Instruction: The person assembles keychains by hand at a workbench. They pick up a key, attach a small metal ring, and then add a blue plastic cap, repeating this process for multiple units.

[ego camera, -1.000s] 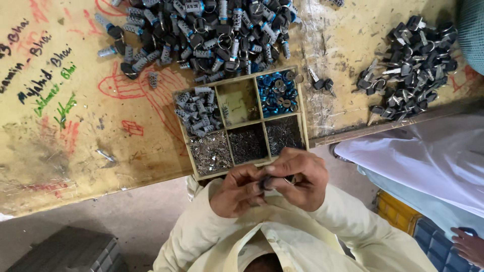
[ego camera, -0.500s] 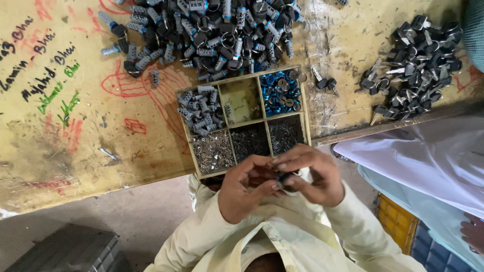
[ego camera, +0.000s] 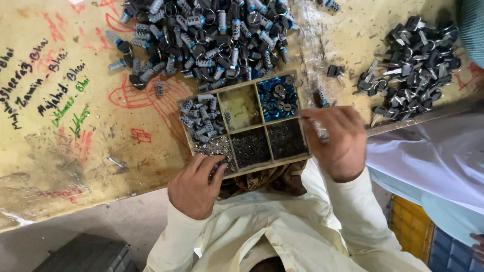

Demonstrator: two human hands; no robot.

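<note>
Both hands work one six-compartment tray (ego camera: 302, 157): left (ego camera: 194, 184) fingers dip in, right (ego camera: 335, 138) pinches something small.

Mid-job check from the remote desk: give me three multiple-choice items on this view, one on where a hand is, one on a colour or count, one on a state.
1. Where are the left hand's fingers?
A. In the tray's near-left compartment
B. On the pile of keys
C. On the floor

2. How many compartments has the wooden tray?
A. Four
B. Six
C. Nine

3. What state is the tray's top middle compartment in?
A. Heaped with blue rings
B. Nearly bare
C. Covered by a lid

Answers: 1 A, the left hand dips its fingers into the small silvery parts at the near-left corner of the wooden tray, while the right hand sits at its right edge. 2 B, two rows of three. 3 B, its yellowish floor shows, while the blue rings fill the compartment to its right.
</note>
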